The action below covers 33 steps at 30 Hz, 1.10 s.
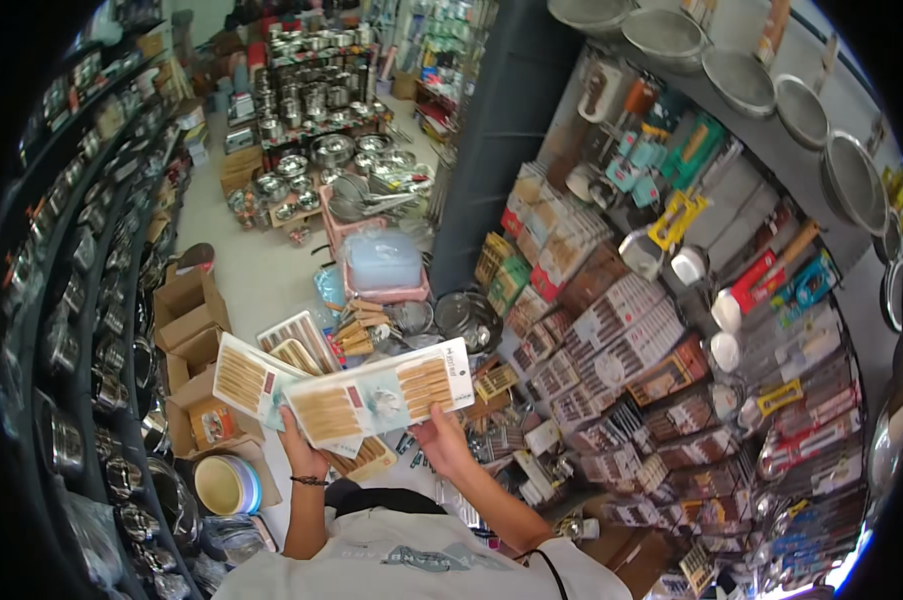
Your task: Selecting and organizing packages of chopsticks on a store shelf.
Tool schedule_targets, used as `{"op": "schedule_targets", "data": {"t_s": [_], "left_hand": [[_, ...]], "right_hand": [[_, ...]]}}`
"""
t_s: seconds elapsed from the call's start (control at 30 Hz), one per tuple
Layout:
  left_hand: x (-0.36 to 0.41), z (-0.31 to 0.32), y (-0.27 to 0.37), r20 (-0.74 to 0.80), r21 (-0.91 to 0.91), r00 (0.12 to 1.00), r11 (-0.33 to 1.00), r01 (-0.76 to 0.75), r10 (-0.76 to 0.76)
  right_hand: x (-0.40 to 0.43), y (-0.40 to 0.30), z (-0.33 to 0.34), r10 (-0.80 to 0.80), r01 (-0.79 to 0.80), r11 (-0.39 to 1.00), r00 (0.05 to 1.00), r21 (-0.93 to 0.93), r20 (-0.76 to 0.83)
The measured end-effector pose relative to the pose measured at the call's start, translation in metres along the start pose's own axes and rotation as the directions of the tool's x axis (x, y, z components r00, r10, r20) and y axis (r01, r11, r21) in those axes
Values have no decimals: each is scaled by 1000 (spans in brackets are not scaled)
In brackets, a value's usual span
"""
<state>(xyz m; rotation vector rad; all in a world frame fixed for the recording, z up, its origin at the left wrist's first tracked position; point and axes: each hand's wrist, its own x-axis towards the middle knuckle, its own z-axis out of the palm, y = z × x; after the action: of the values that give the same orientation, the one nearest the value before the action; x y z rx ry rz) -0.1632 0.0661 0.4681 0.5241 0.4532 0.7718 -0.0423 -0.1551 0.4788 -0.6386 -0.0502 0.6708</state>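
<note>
A long card-backed pack of wooden chopsticks (380, 390) is held up in front of my chest. My left hand (301, 446), with a dark beaded bracelet at the wrist, grips its lower left edge. A second chopstick pack (243, 377) fans out to the left from that same hand. My right hand (444, 439) pinches the lower right edge of the front pack. Behind and below, a brown-toned pack (369, 459) is partly covered; whether a hand touches it I cannot tell. Beyond the held packs lies another pack with brown sticks (301, 337).
Open cardboard boxes (188, 311) line the left, beside shelves of metal pots (110, 390). To the right, a wall display holds packed chopsticks (616, 330) and hanging utensils; strainers (740, 81) hang above. Ahead stand a pink crate (391, 292) and a dark pillar (507, 127).
</note>
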Motion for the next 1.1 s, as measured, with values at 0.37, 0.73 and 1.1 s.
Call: {"op": "schedule_targets", "data": {"t_s": [0.37, 0.73, 1.1], "left_hand": [[105, -61, 46, -69, -69, 997, 997, -25, 20], [226, -112, 114, -41, -136, 986, 979, 155, -161], [246, -111, 106, -157, -191, 984, 980, 54, -85]], "right_hand": [[100, -65, -64, -18, 36, 996, 978, 83, -208], [177, -50, -71, -211, 228, 973, 843, -27, -494], [258, -135, -109, -793, 455, 595, 467, -663, -391]]}}
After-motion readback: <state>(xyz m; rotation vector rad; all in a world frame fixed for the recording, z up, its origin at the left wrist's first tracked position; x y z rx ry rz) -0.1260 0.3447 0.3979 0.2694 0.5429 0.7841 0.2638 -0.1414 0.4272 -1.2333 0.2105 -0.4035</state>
